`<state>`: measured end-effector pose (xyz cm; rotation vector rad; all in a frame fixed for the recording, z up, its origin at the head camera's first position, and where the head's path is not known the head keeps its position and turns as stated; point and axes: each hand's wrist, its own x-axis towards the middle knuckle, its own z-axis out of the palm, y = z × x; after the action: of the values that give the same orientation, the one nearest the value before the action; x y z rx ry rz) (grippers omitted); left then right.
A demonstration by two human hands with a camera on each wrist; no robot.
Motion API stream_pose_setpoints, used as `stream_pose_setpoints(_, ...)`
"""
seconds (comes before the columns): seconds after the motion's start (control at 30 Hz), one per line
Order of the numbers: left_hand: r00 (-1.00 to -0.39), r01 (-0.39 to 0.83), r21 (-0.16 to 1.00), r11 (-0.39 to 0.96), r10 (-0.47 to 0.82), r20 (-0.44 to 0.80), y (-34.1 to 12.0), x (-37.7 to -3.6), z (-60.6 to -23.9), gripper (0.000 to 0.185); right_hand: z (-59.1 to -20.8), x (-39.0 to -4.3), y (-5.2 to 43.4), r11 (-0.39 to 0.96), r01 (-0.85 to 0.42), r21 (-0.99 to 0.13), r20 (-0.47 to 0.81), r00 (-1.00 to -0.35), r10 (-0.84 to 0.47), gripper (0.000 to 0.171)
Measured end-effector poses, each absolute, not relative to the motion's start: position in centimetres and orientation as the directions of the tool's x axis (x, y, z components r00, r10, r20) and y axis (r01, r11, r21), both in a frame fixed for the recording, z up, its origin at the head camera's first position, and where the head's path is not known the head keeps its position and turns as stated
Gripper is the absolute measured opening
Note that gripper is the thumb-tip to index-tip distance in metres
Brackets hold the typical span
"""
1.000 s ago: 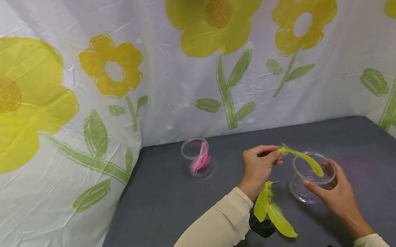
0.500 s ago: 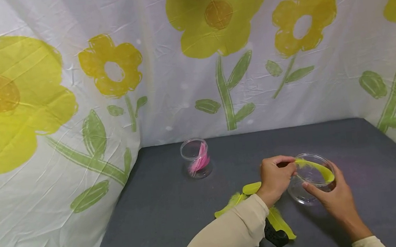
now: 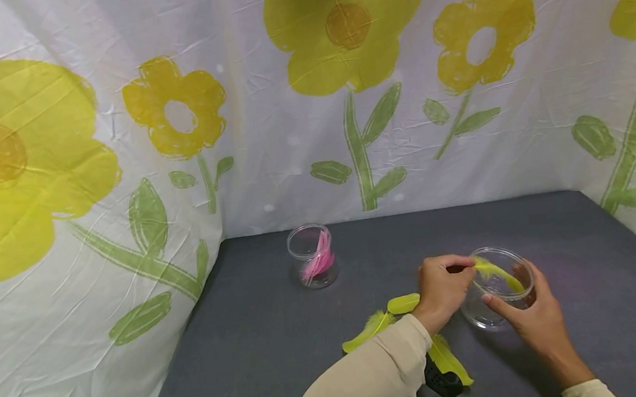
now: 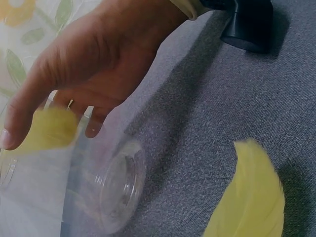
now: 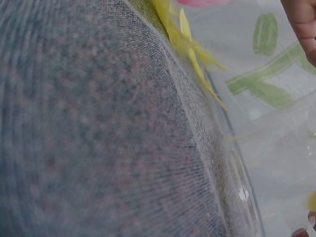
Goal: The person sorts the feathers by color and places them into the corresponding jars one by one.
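Observation:
A yellow feather (image 3: pixel 500 271) dips into the mouth of a clear plastic cup (image 3: pixel 480 315), and my left hand (image 3: pixel 442 285) pinches its fluffy end at the cup's left rim. My right hand (image 3: pixel 541 318) grips the cup from the right, thumb at the front. The left wrist view shows that right hand (image 4: pixel 98 64) around the cup, the feather (image 4: pixel 54 129) blurred behind the thumb. More yellow feathers (image 3: pixel 448 363) lie on the table beneath my left forearm, partly hidden by it.
A second clear cup (image 3: pixel 312 281) holding pink feathers (image 3: pixel 319 258) stands at the back left of the dark grey table (image 3: pixel 239 331). A black wrist device (image 3: pixel 444 381) hangs under the left sleeve. Flower-printed white cloth (image 3: pixel 267 133) walls the table's back and sides.
My left hand has moved right and down to the cup's rim, lowering the feather into its mouth. The right hand keeps its grip. Loose feathers left of the forearm have come into view.

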<state>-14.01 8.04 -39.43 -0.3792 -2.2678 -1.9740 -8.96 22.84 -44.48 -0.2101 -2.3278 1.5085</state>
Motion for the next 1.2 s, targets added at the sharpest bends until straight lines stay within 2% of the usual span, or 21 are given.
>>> stream_pose_setpoints(0.13,-0.963,0.246,0.957,0.152,0.149,0.224,8.0,-13.9,-39.2,0.008,-44.4,-9.0,22.9,0.422,-0.064,-0.904,0.210,-0.928,0.308,0.100)
stream_pose_setpoints(0.47,-0.973,0.149,0.988,0.041,0.183,0.139,7.5,-13.9,-39.2,0.012,-44.4,-8.9,22.7,0.386,-0.085,-0.919,0.215,-0.926,0.309,0.098)
stream_pose_setpoints(0.67,-0.966,0.153,0.986,-0.071,0.200,0.164,6.7,-14.0,-39.1,0.012,-44.2,-8.8,22.6,0.387,-0.057,-0.920,0.190,-0.931,0.313,0.098)
stream_pose_setpoints(0.9,-0.953,0.164,0.962,-0.217,0.218,0.212,4.4,-14.4,-38.5,0.011,-44.3,-8.9,22.7,0.419,-0.081,-0.904,0.228,-0.922,0.314,0.097)
stream_pose_setpoints(1.2,-0.965,0.202,0.954,-0.221,0.124,0.233,-0.2,-15.2,-38.4,0.012,-44.4,-8.8,22.9,0.423,-0.082,-0.902,0.222,-0.930,0.293,0.098)
